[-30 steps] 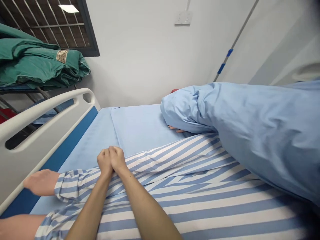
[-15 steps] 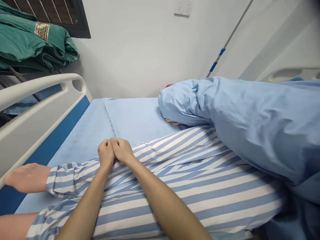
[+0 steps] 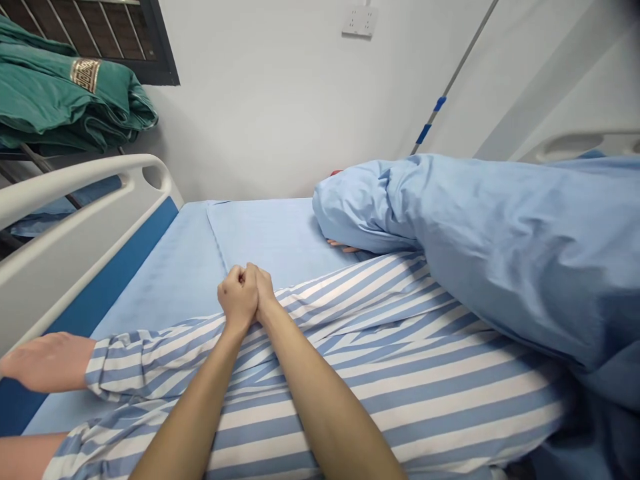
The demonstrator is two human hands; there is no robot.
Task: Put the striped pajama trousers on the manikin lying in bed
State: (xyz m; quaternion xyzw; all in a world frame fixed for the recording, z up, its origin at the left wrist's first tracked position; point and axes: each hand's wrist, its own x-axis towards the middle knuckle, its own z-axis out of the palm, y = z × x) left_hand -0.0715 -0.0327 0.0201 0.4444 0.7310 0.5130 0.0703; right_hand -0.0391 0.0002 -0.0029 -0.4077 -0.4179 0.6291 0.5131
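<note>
— Head view. The hands?

— Left hand [image 3: 236, 300] and right hand [image 3: 263, 288] pressed together, fingers closed around each other, both forearms reaching in from the bottom edge. No telling whether any cloth is pinched between them.

— Resting on what?

— A blue-and-white striped gown [image 3: 380, 417], right under the hands and touching them, lying across the bed with its folds running toward the far end.

— Anything beside the gown?

— To the left, a striped sleeve [image 3: 135, 367], with another person's hand [image 3: 47, 362] coming out of its cuff, just beside the white side rail [image 3: 75, 247]. To the right, a bunched light-blue quilt [image 3: 500, 253] lying over the gown's upper edge, with a few fingers [image 3: 343, 248] showing from beneath it.

— And under all that?

— A light-blue bedsheet [image 3: 165, 287], smooth, between the hands and the rail.

— Farther off?

— A folded green blanket [image 3: 65, 100] on a metal rack [image 3: 30, 155], beyond the rail, below a barred window [image 3: 100, 33]. Higher on the white wall, a socket plate [image 3: 359, 21]. Up right, a thin pole with blue tape [image 3: 439, 103].
</note>
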